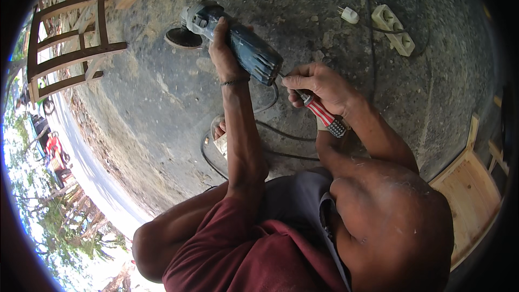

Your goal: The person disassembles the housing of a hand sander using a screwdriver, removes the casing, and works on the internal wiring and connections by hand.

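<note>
An angle grinder (254, 54) with a dark blue body and a grey metal head is held up over the floor. My left hand (223, 54) is wrapped round its front part, thumb on top. The round disc (184, 38) at its head points to the left. My right hand (324, 84) pinches the thin shaft of a screwdriver (323, 113) close to the grinder's rear end. The red-and-white striped handle with a dark knobbed end hangs below the fingers. Whether the tip touches the housing is hidden by my fingers. A black cord (274, 97) runs from the grinder's rear.
A white power strip (393, 30) and a white plug (350, 15) lie on the stained concrete floor (162, 86) at the far right. A wooden chair frame (84, 54) stands far left, a pale wooden chair (470, 200) near right. The cord loops beside my feet.
</note>
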Demonstrator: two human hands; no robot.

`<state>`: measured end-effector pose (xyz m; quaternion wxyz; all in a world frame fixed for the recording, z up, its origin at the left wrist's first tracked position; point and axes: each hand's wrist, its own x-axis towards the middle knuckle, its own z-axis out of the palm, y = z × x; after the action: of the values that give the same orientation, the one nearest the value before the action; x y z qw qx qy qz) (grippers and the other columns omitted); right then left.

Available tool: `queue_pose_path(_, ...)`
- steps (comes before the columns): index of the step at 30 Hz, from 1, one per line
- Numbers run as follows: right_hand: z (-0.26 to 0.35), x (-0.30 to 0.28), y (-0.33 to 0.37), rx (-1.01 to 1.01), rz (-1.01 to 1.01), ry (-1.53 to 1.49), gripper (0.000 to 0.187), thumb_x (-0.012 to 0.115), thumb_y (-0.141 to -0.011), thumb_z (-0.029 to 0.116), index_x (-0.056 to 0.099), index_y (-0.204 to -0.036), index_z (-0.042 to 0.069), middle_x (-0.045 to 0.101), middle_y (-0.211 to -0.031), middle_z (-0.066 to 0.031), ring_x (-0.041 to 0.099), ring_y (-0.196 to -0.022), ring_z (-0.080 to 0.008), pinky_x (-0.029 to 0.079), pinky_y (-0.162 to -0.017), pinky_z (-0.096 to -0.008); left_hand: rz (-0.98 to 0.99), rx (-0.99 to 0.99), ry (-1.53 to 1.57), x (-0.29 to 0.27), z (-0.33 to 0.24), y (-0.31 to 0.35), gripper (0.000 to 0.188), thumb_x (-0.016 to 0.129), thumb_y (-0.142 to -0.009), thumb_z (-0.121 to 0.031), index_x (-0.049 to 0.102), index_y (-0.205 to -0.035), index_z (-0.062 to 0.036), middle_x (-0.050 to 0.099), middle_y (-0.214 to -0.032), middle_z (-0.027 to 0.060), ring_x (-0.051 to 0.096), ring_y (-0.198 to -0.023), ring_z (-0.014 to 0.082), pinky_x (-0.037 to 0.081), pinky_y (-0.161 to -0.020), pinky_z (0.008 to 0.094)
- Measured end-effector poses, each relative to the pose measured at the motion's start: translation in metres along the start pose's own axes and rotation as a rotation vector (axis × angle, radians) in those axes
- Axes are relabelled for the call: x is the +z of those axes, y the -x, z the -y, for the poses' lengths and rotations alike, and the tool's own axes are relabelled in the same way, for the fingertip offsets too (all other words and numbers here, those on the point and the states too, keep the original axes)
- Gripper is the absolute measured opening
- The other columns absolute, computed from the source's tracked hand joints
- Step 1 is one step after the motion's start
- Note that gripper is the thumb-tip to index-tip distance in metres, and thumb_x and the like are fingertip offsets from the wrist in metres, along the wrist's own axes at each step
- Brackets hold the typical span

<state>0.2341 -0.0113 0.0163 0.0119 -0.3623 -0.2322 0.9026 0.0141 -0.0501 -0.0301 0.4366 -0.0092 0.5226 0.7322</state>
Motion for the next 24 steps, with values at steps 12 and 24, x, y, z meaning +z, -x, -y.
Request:
queue_pose_path(12,-0.007,-0.004,-0.004,-0.058,-0.094,0.15,0.021,0.076,-0.091,0.013,0.066,-0.097,-0.005,0.065,-0.077,-0.007,0.062,-0.065,-0.011,0.052,-0.059,-0.026,0.005,0.08,-0.166,0.01,0.001,0.006,0.039,0.063,-0.098,-0.035,0.064,-0.108,0.0023,0.068,-0.089,0.0128,0.072,-0.077,0.0258,0.06,-0.067,0.0348)
queue_pose_path(24,0.013,0.0,-0.005,-0.05,-0.044,0.29,0.021,0.07,-0.094,0.005,0.066,-0.105,-0.012,0.068,-0.084,-0.0108,0.064,-0.072,-0.0137,0.053,-0.067,-0.0274,-0.021,0.095,-0.094,0.001,0.002,0.002,0.036,0.067,-0.095,-0.03,0.063,-0.101,0.0056,0.068,-0.082,0.0165,0.073,-0.071,0.0277,0.06,-0.062,0.0361)
